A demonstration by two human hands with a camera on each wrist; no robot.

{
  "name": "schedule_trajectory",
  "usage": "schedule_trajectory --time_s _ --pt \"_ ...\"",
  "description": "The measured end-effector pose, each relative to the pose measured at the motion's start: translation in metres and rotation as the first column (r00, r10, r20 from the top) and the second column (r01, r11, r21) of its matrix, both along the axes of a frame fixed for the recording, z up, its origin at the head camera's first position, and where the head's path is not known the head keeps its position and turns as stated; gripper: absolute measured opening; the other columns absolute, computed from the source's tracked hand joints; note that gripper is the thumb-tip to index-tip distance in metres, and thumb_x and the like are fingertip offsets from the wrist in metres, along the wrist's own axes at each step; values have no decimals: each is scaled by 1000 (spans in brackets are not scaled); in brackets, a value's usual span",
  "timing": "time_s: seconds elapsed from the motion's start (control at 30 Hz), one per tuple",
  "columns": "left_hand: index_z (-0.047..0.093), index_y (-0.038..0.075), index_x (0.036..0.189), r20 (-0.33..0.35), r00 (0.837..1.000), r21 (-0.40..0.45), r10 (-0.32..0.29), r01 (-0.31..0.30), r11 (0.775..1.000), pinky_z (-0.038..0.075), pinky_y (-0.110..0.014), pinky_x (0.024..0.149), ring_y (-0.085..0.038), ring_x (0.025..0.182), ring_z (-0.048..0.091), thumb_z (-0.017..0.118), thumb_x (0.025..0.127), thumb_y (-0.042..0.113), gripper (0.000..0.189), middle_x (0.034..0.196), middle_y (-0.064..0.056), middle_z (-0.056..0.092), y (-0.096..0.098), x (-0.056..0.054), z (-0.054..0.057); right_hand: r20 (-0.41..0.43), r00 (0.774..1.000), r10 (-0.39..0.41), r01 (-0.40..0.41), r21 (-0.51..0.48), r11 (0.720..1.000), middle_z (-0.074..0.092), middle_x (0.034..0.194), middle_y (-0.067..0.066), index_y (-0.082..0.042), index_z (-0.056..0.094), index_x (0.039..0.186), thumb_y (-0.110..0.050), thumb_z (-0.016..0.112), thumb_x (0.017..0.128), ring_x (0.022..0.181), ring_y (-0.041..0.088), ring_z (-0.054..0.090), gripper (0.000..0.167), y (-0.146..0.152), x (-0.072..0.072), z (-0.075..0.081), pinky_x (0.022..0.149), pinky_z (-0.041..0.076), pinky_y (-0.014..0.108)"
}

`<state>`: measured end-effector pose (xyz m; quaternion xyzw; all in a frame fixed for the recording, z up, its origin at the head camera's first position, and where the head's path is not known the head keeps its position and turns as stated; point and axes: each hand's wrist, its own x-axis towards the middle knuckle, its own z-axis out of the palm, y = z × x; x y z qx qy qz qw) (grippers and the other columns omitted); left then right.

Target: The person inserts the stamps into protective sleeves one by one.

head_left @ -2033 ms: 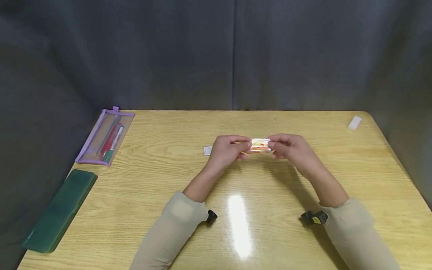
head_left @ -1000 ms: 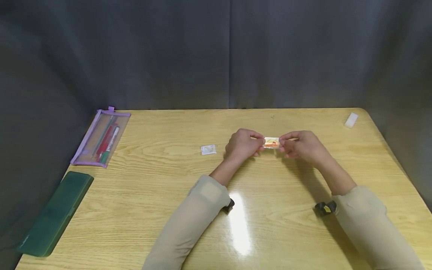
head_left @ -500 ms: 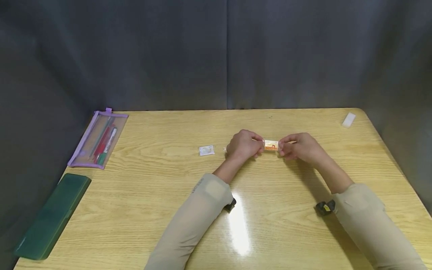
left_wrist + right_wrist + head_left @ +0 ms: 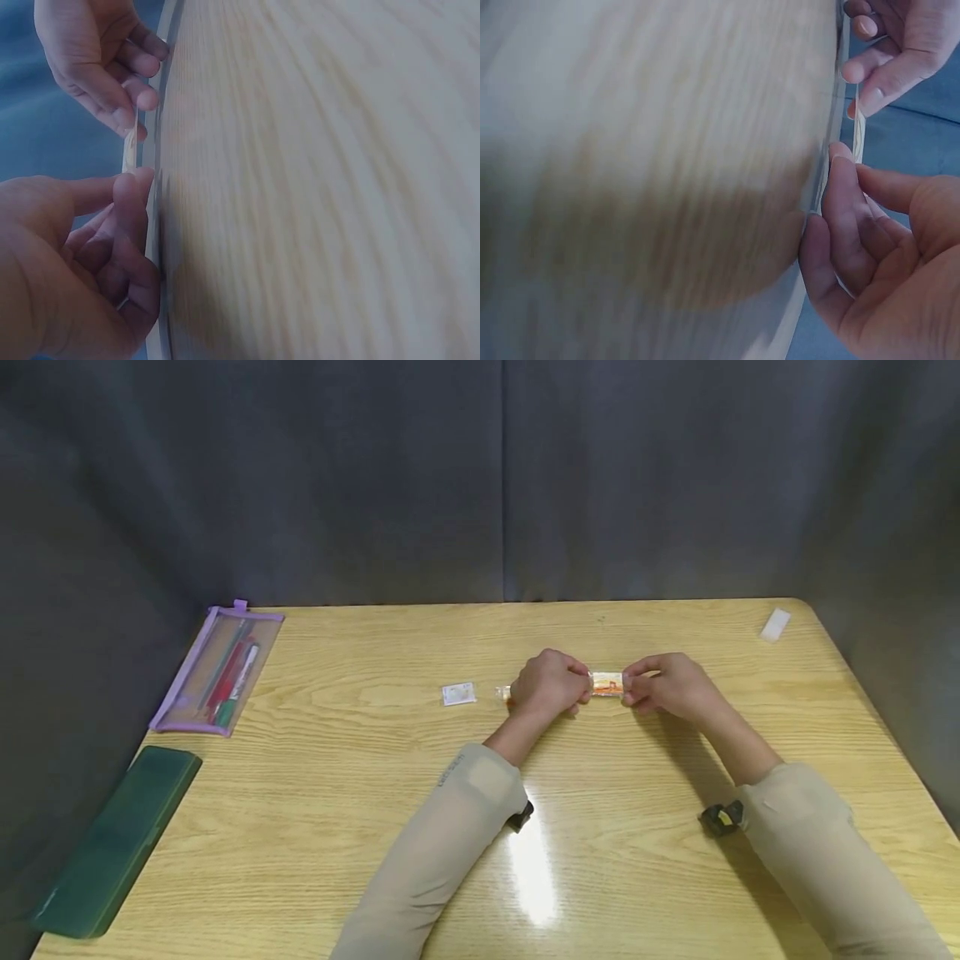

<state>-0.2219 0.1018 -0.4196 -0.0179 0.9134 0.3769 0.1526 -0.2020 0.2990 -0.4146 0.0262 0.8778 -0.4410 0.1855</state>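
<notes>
A small flat shiny packet [image 4: 607,684], pale with yellow and orange print, spans the gap between both hands over the table. The left hand [image 4: 551,683] pinches its left end between thumb and fingers. At its right end, the right hand [image 4: 670,685] pinches likewise. From the left wrist view the packet [image 4: 130,151] appears nearly edge-on and thin; the right wrist view also shows this thin edge [image 4: 859,135]. A clear and orange wrapped piece [image 4: 503,692] shows left of the left hand, partly hidden by it. Farther left lies a small white printed packet [image 4: 458,693].
A purple-edged mesh pouch [image 4: 218,670] with pens inside lies at the table's back left. Nearer stands a dark green case [image 4: 118,842]. A white block [image 4: 776,624] sits at the back right corner. Dark curtains [image 4: 360,485] surround the wooden table [image 4: 285,827].
Both hands have shifted right with the packet still pinched between them. The white printed packet and the orange wrapped piece have come into sight from behind the left hand.
</notes>
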Motion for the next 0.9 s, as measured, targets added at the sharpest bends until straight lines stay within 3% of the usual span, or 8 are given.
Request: schedule_trajectory --time_s 0.63,0.77,0.9 --pt "79 31 96 4 1000 36 13 -13 999 51 -38 78 -8 50 67 75 90 27 9 63 10 72 -4 0 -1 -14 997 79 -76 150 986 78 102 16 6 61 131 -23 55 105 84 22 77 39 7 -3 3 84 62 41" --pt "79 32 103 -22 999 89 -30 32 996 49 -35 72 -10 58 71 72 93 34 13 69 10 75 -14 -1 4 -44 995 90 -81 178 981 78 101 18 4 61 132 -26 53 106 84 22 77 41 13 -1 8 84 61 43" --pt "78 29 113 -108 990 119 -94 107 987 44 -29 56 -13 63 72 71 95 41 23 82 8 78 -36 -4 9 -140 986 92 -59 223 973 77 103 19 1 61 134 -36 47 108 84 25 73 47 16 1 16 75 59 36"
